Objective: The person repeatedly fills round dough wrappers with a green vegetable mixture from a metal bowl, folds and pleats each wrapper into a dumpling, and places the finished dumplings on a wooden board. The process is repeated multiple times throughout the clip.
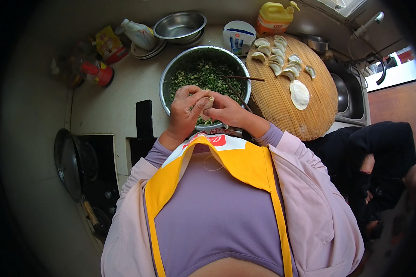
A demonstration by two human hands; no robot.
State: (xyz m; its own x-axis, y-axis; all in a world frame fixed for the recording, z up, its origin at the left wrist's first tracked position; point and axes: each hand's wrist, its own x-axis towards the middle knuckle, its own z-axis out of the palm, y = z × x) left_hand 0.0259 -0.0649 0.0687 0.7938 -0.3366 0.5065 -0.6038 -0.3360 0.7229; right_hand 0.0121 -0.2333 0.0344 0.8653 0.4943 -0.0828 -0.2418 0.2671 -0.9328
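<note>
My left hand (189, 107) and my right hand (227, 109) meet over the near side of a metal bowl (164, 81), pinching a dumpling (210, 100) between their fingers. Much of the dumpling is hidden by the fingers. Chopped green filling (201, 73) lies in the bowl, and two brown chopsticks (253, 78) rest in it, leaning over its right side. To the right, a round wooden board (270, 100) holds several folded dumplings (276, 59) towards its far side. A flat dough wrapper (299, 95) lies nearer its middle.
A black phone (144, 119) lies left of the bowl. Behind stand metal basins (180, 26), a white tub (239, 34) and a yellow jug (275, 19). A sink (357, 100) is at right, a pan (67, 162) on the stove at left. Another person (384, 152) in dark clothes is at lower right.
</note>
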